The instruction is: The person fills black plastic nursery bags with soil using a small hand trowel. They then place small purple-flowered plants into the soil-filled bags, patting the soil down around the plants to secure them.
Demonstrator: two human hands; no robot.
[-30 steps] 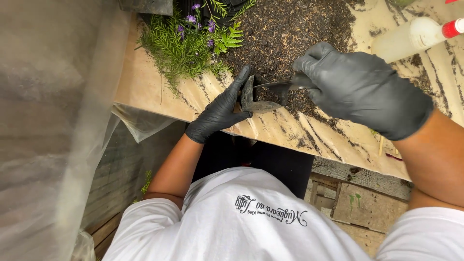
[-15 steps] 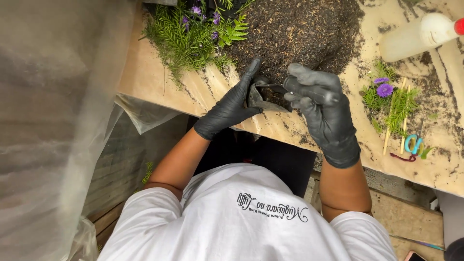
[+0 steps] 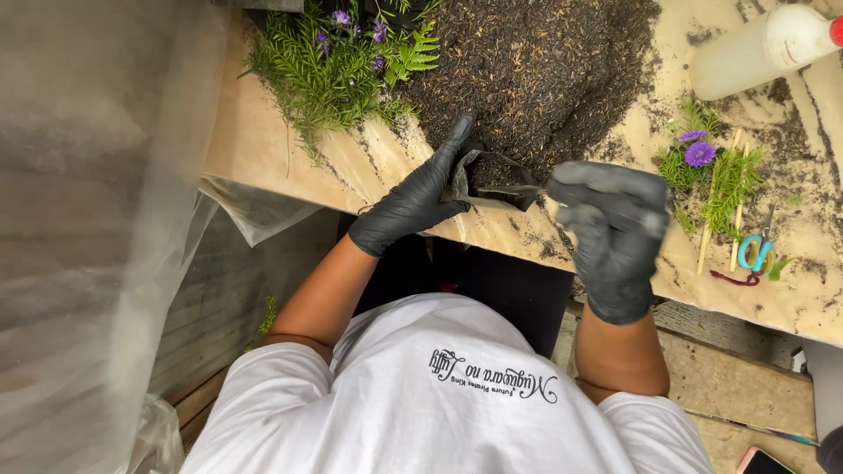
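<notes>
- Small black bag (image 3: pixel 487 180), soft plastic, sits at the near edge of the table (image 3: pixel 281 149), right at the foot of the soil pile (image 3: pixel 536 79), held between both hands.
- Head view: left hand (image 3: pixel 417 197), black glove, fingers stretched out long and mostly flat, thumb and fingers pinching the bag's left rim; fingertips point up toward the soil.
- Right hand (image 3: pixel 615 228), black glove, blurred, curled into a loose fist over the bag's right rim; looks like it grips the rim, the exact pinch I cannot tell.
- Bag mouth is pulled open between the two hands; inside is dark, contents not readable.
- Soil pile is dark, loose, spread over tan paper covering the table.
- Green ferny plants with purple flowers (image 3: pixel 342 61) lie left of the soil, well apart from the right hand.
- Small purple flower clump (image 3: pixel 702 162) lies right of the right hand, near wooden sticks (image 3: pixel 716 219).
- Teal-handled scissors (image 3: pixel 755 250) just beside the sticks.
- White bottle (image 3: pixel 755 48) lies tilted at the top right.
- Clear plastic sheet (image 3: pixel 97 219) hangs on the left.
</notes>
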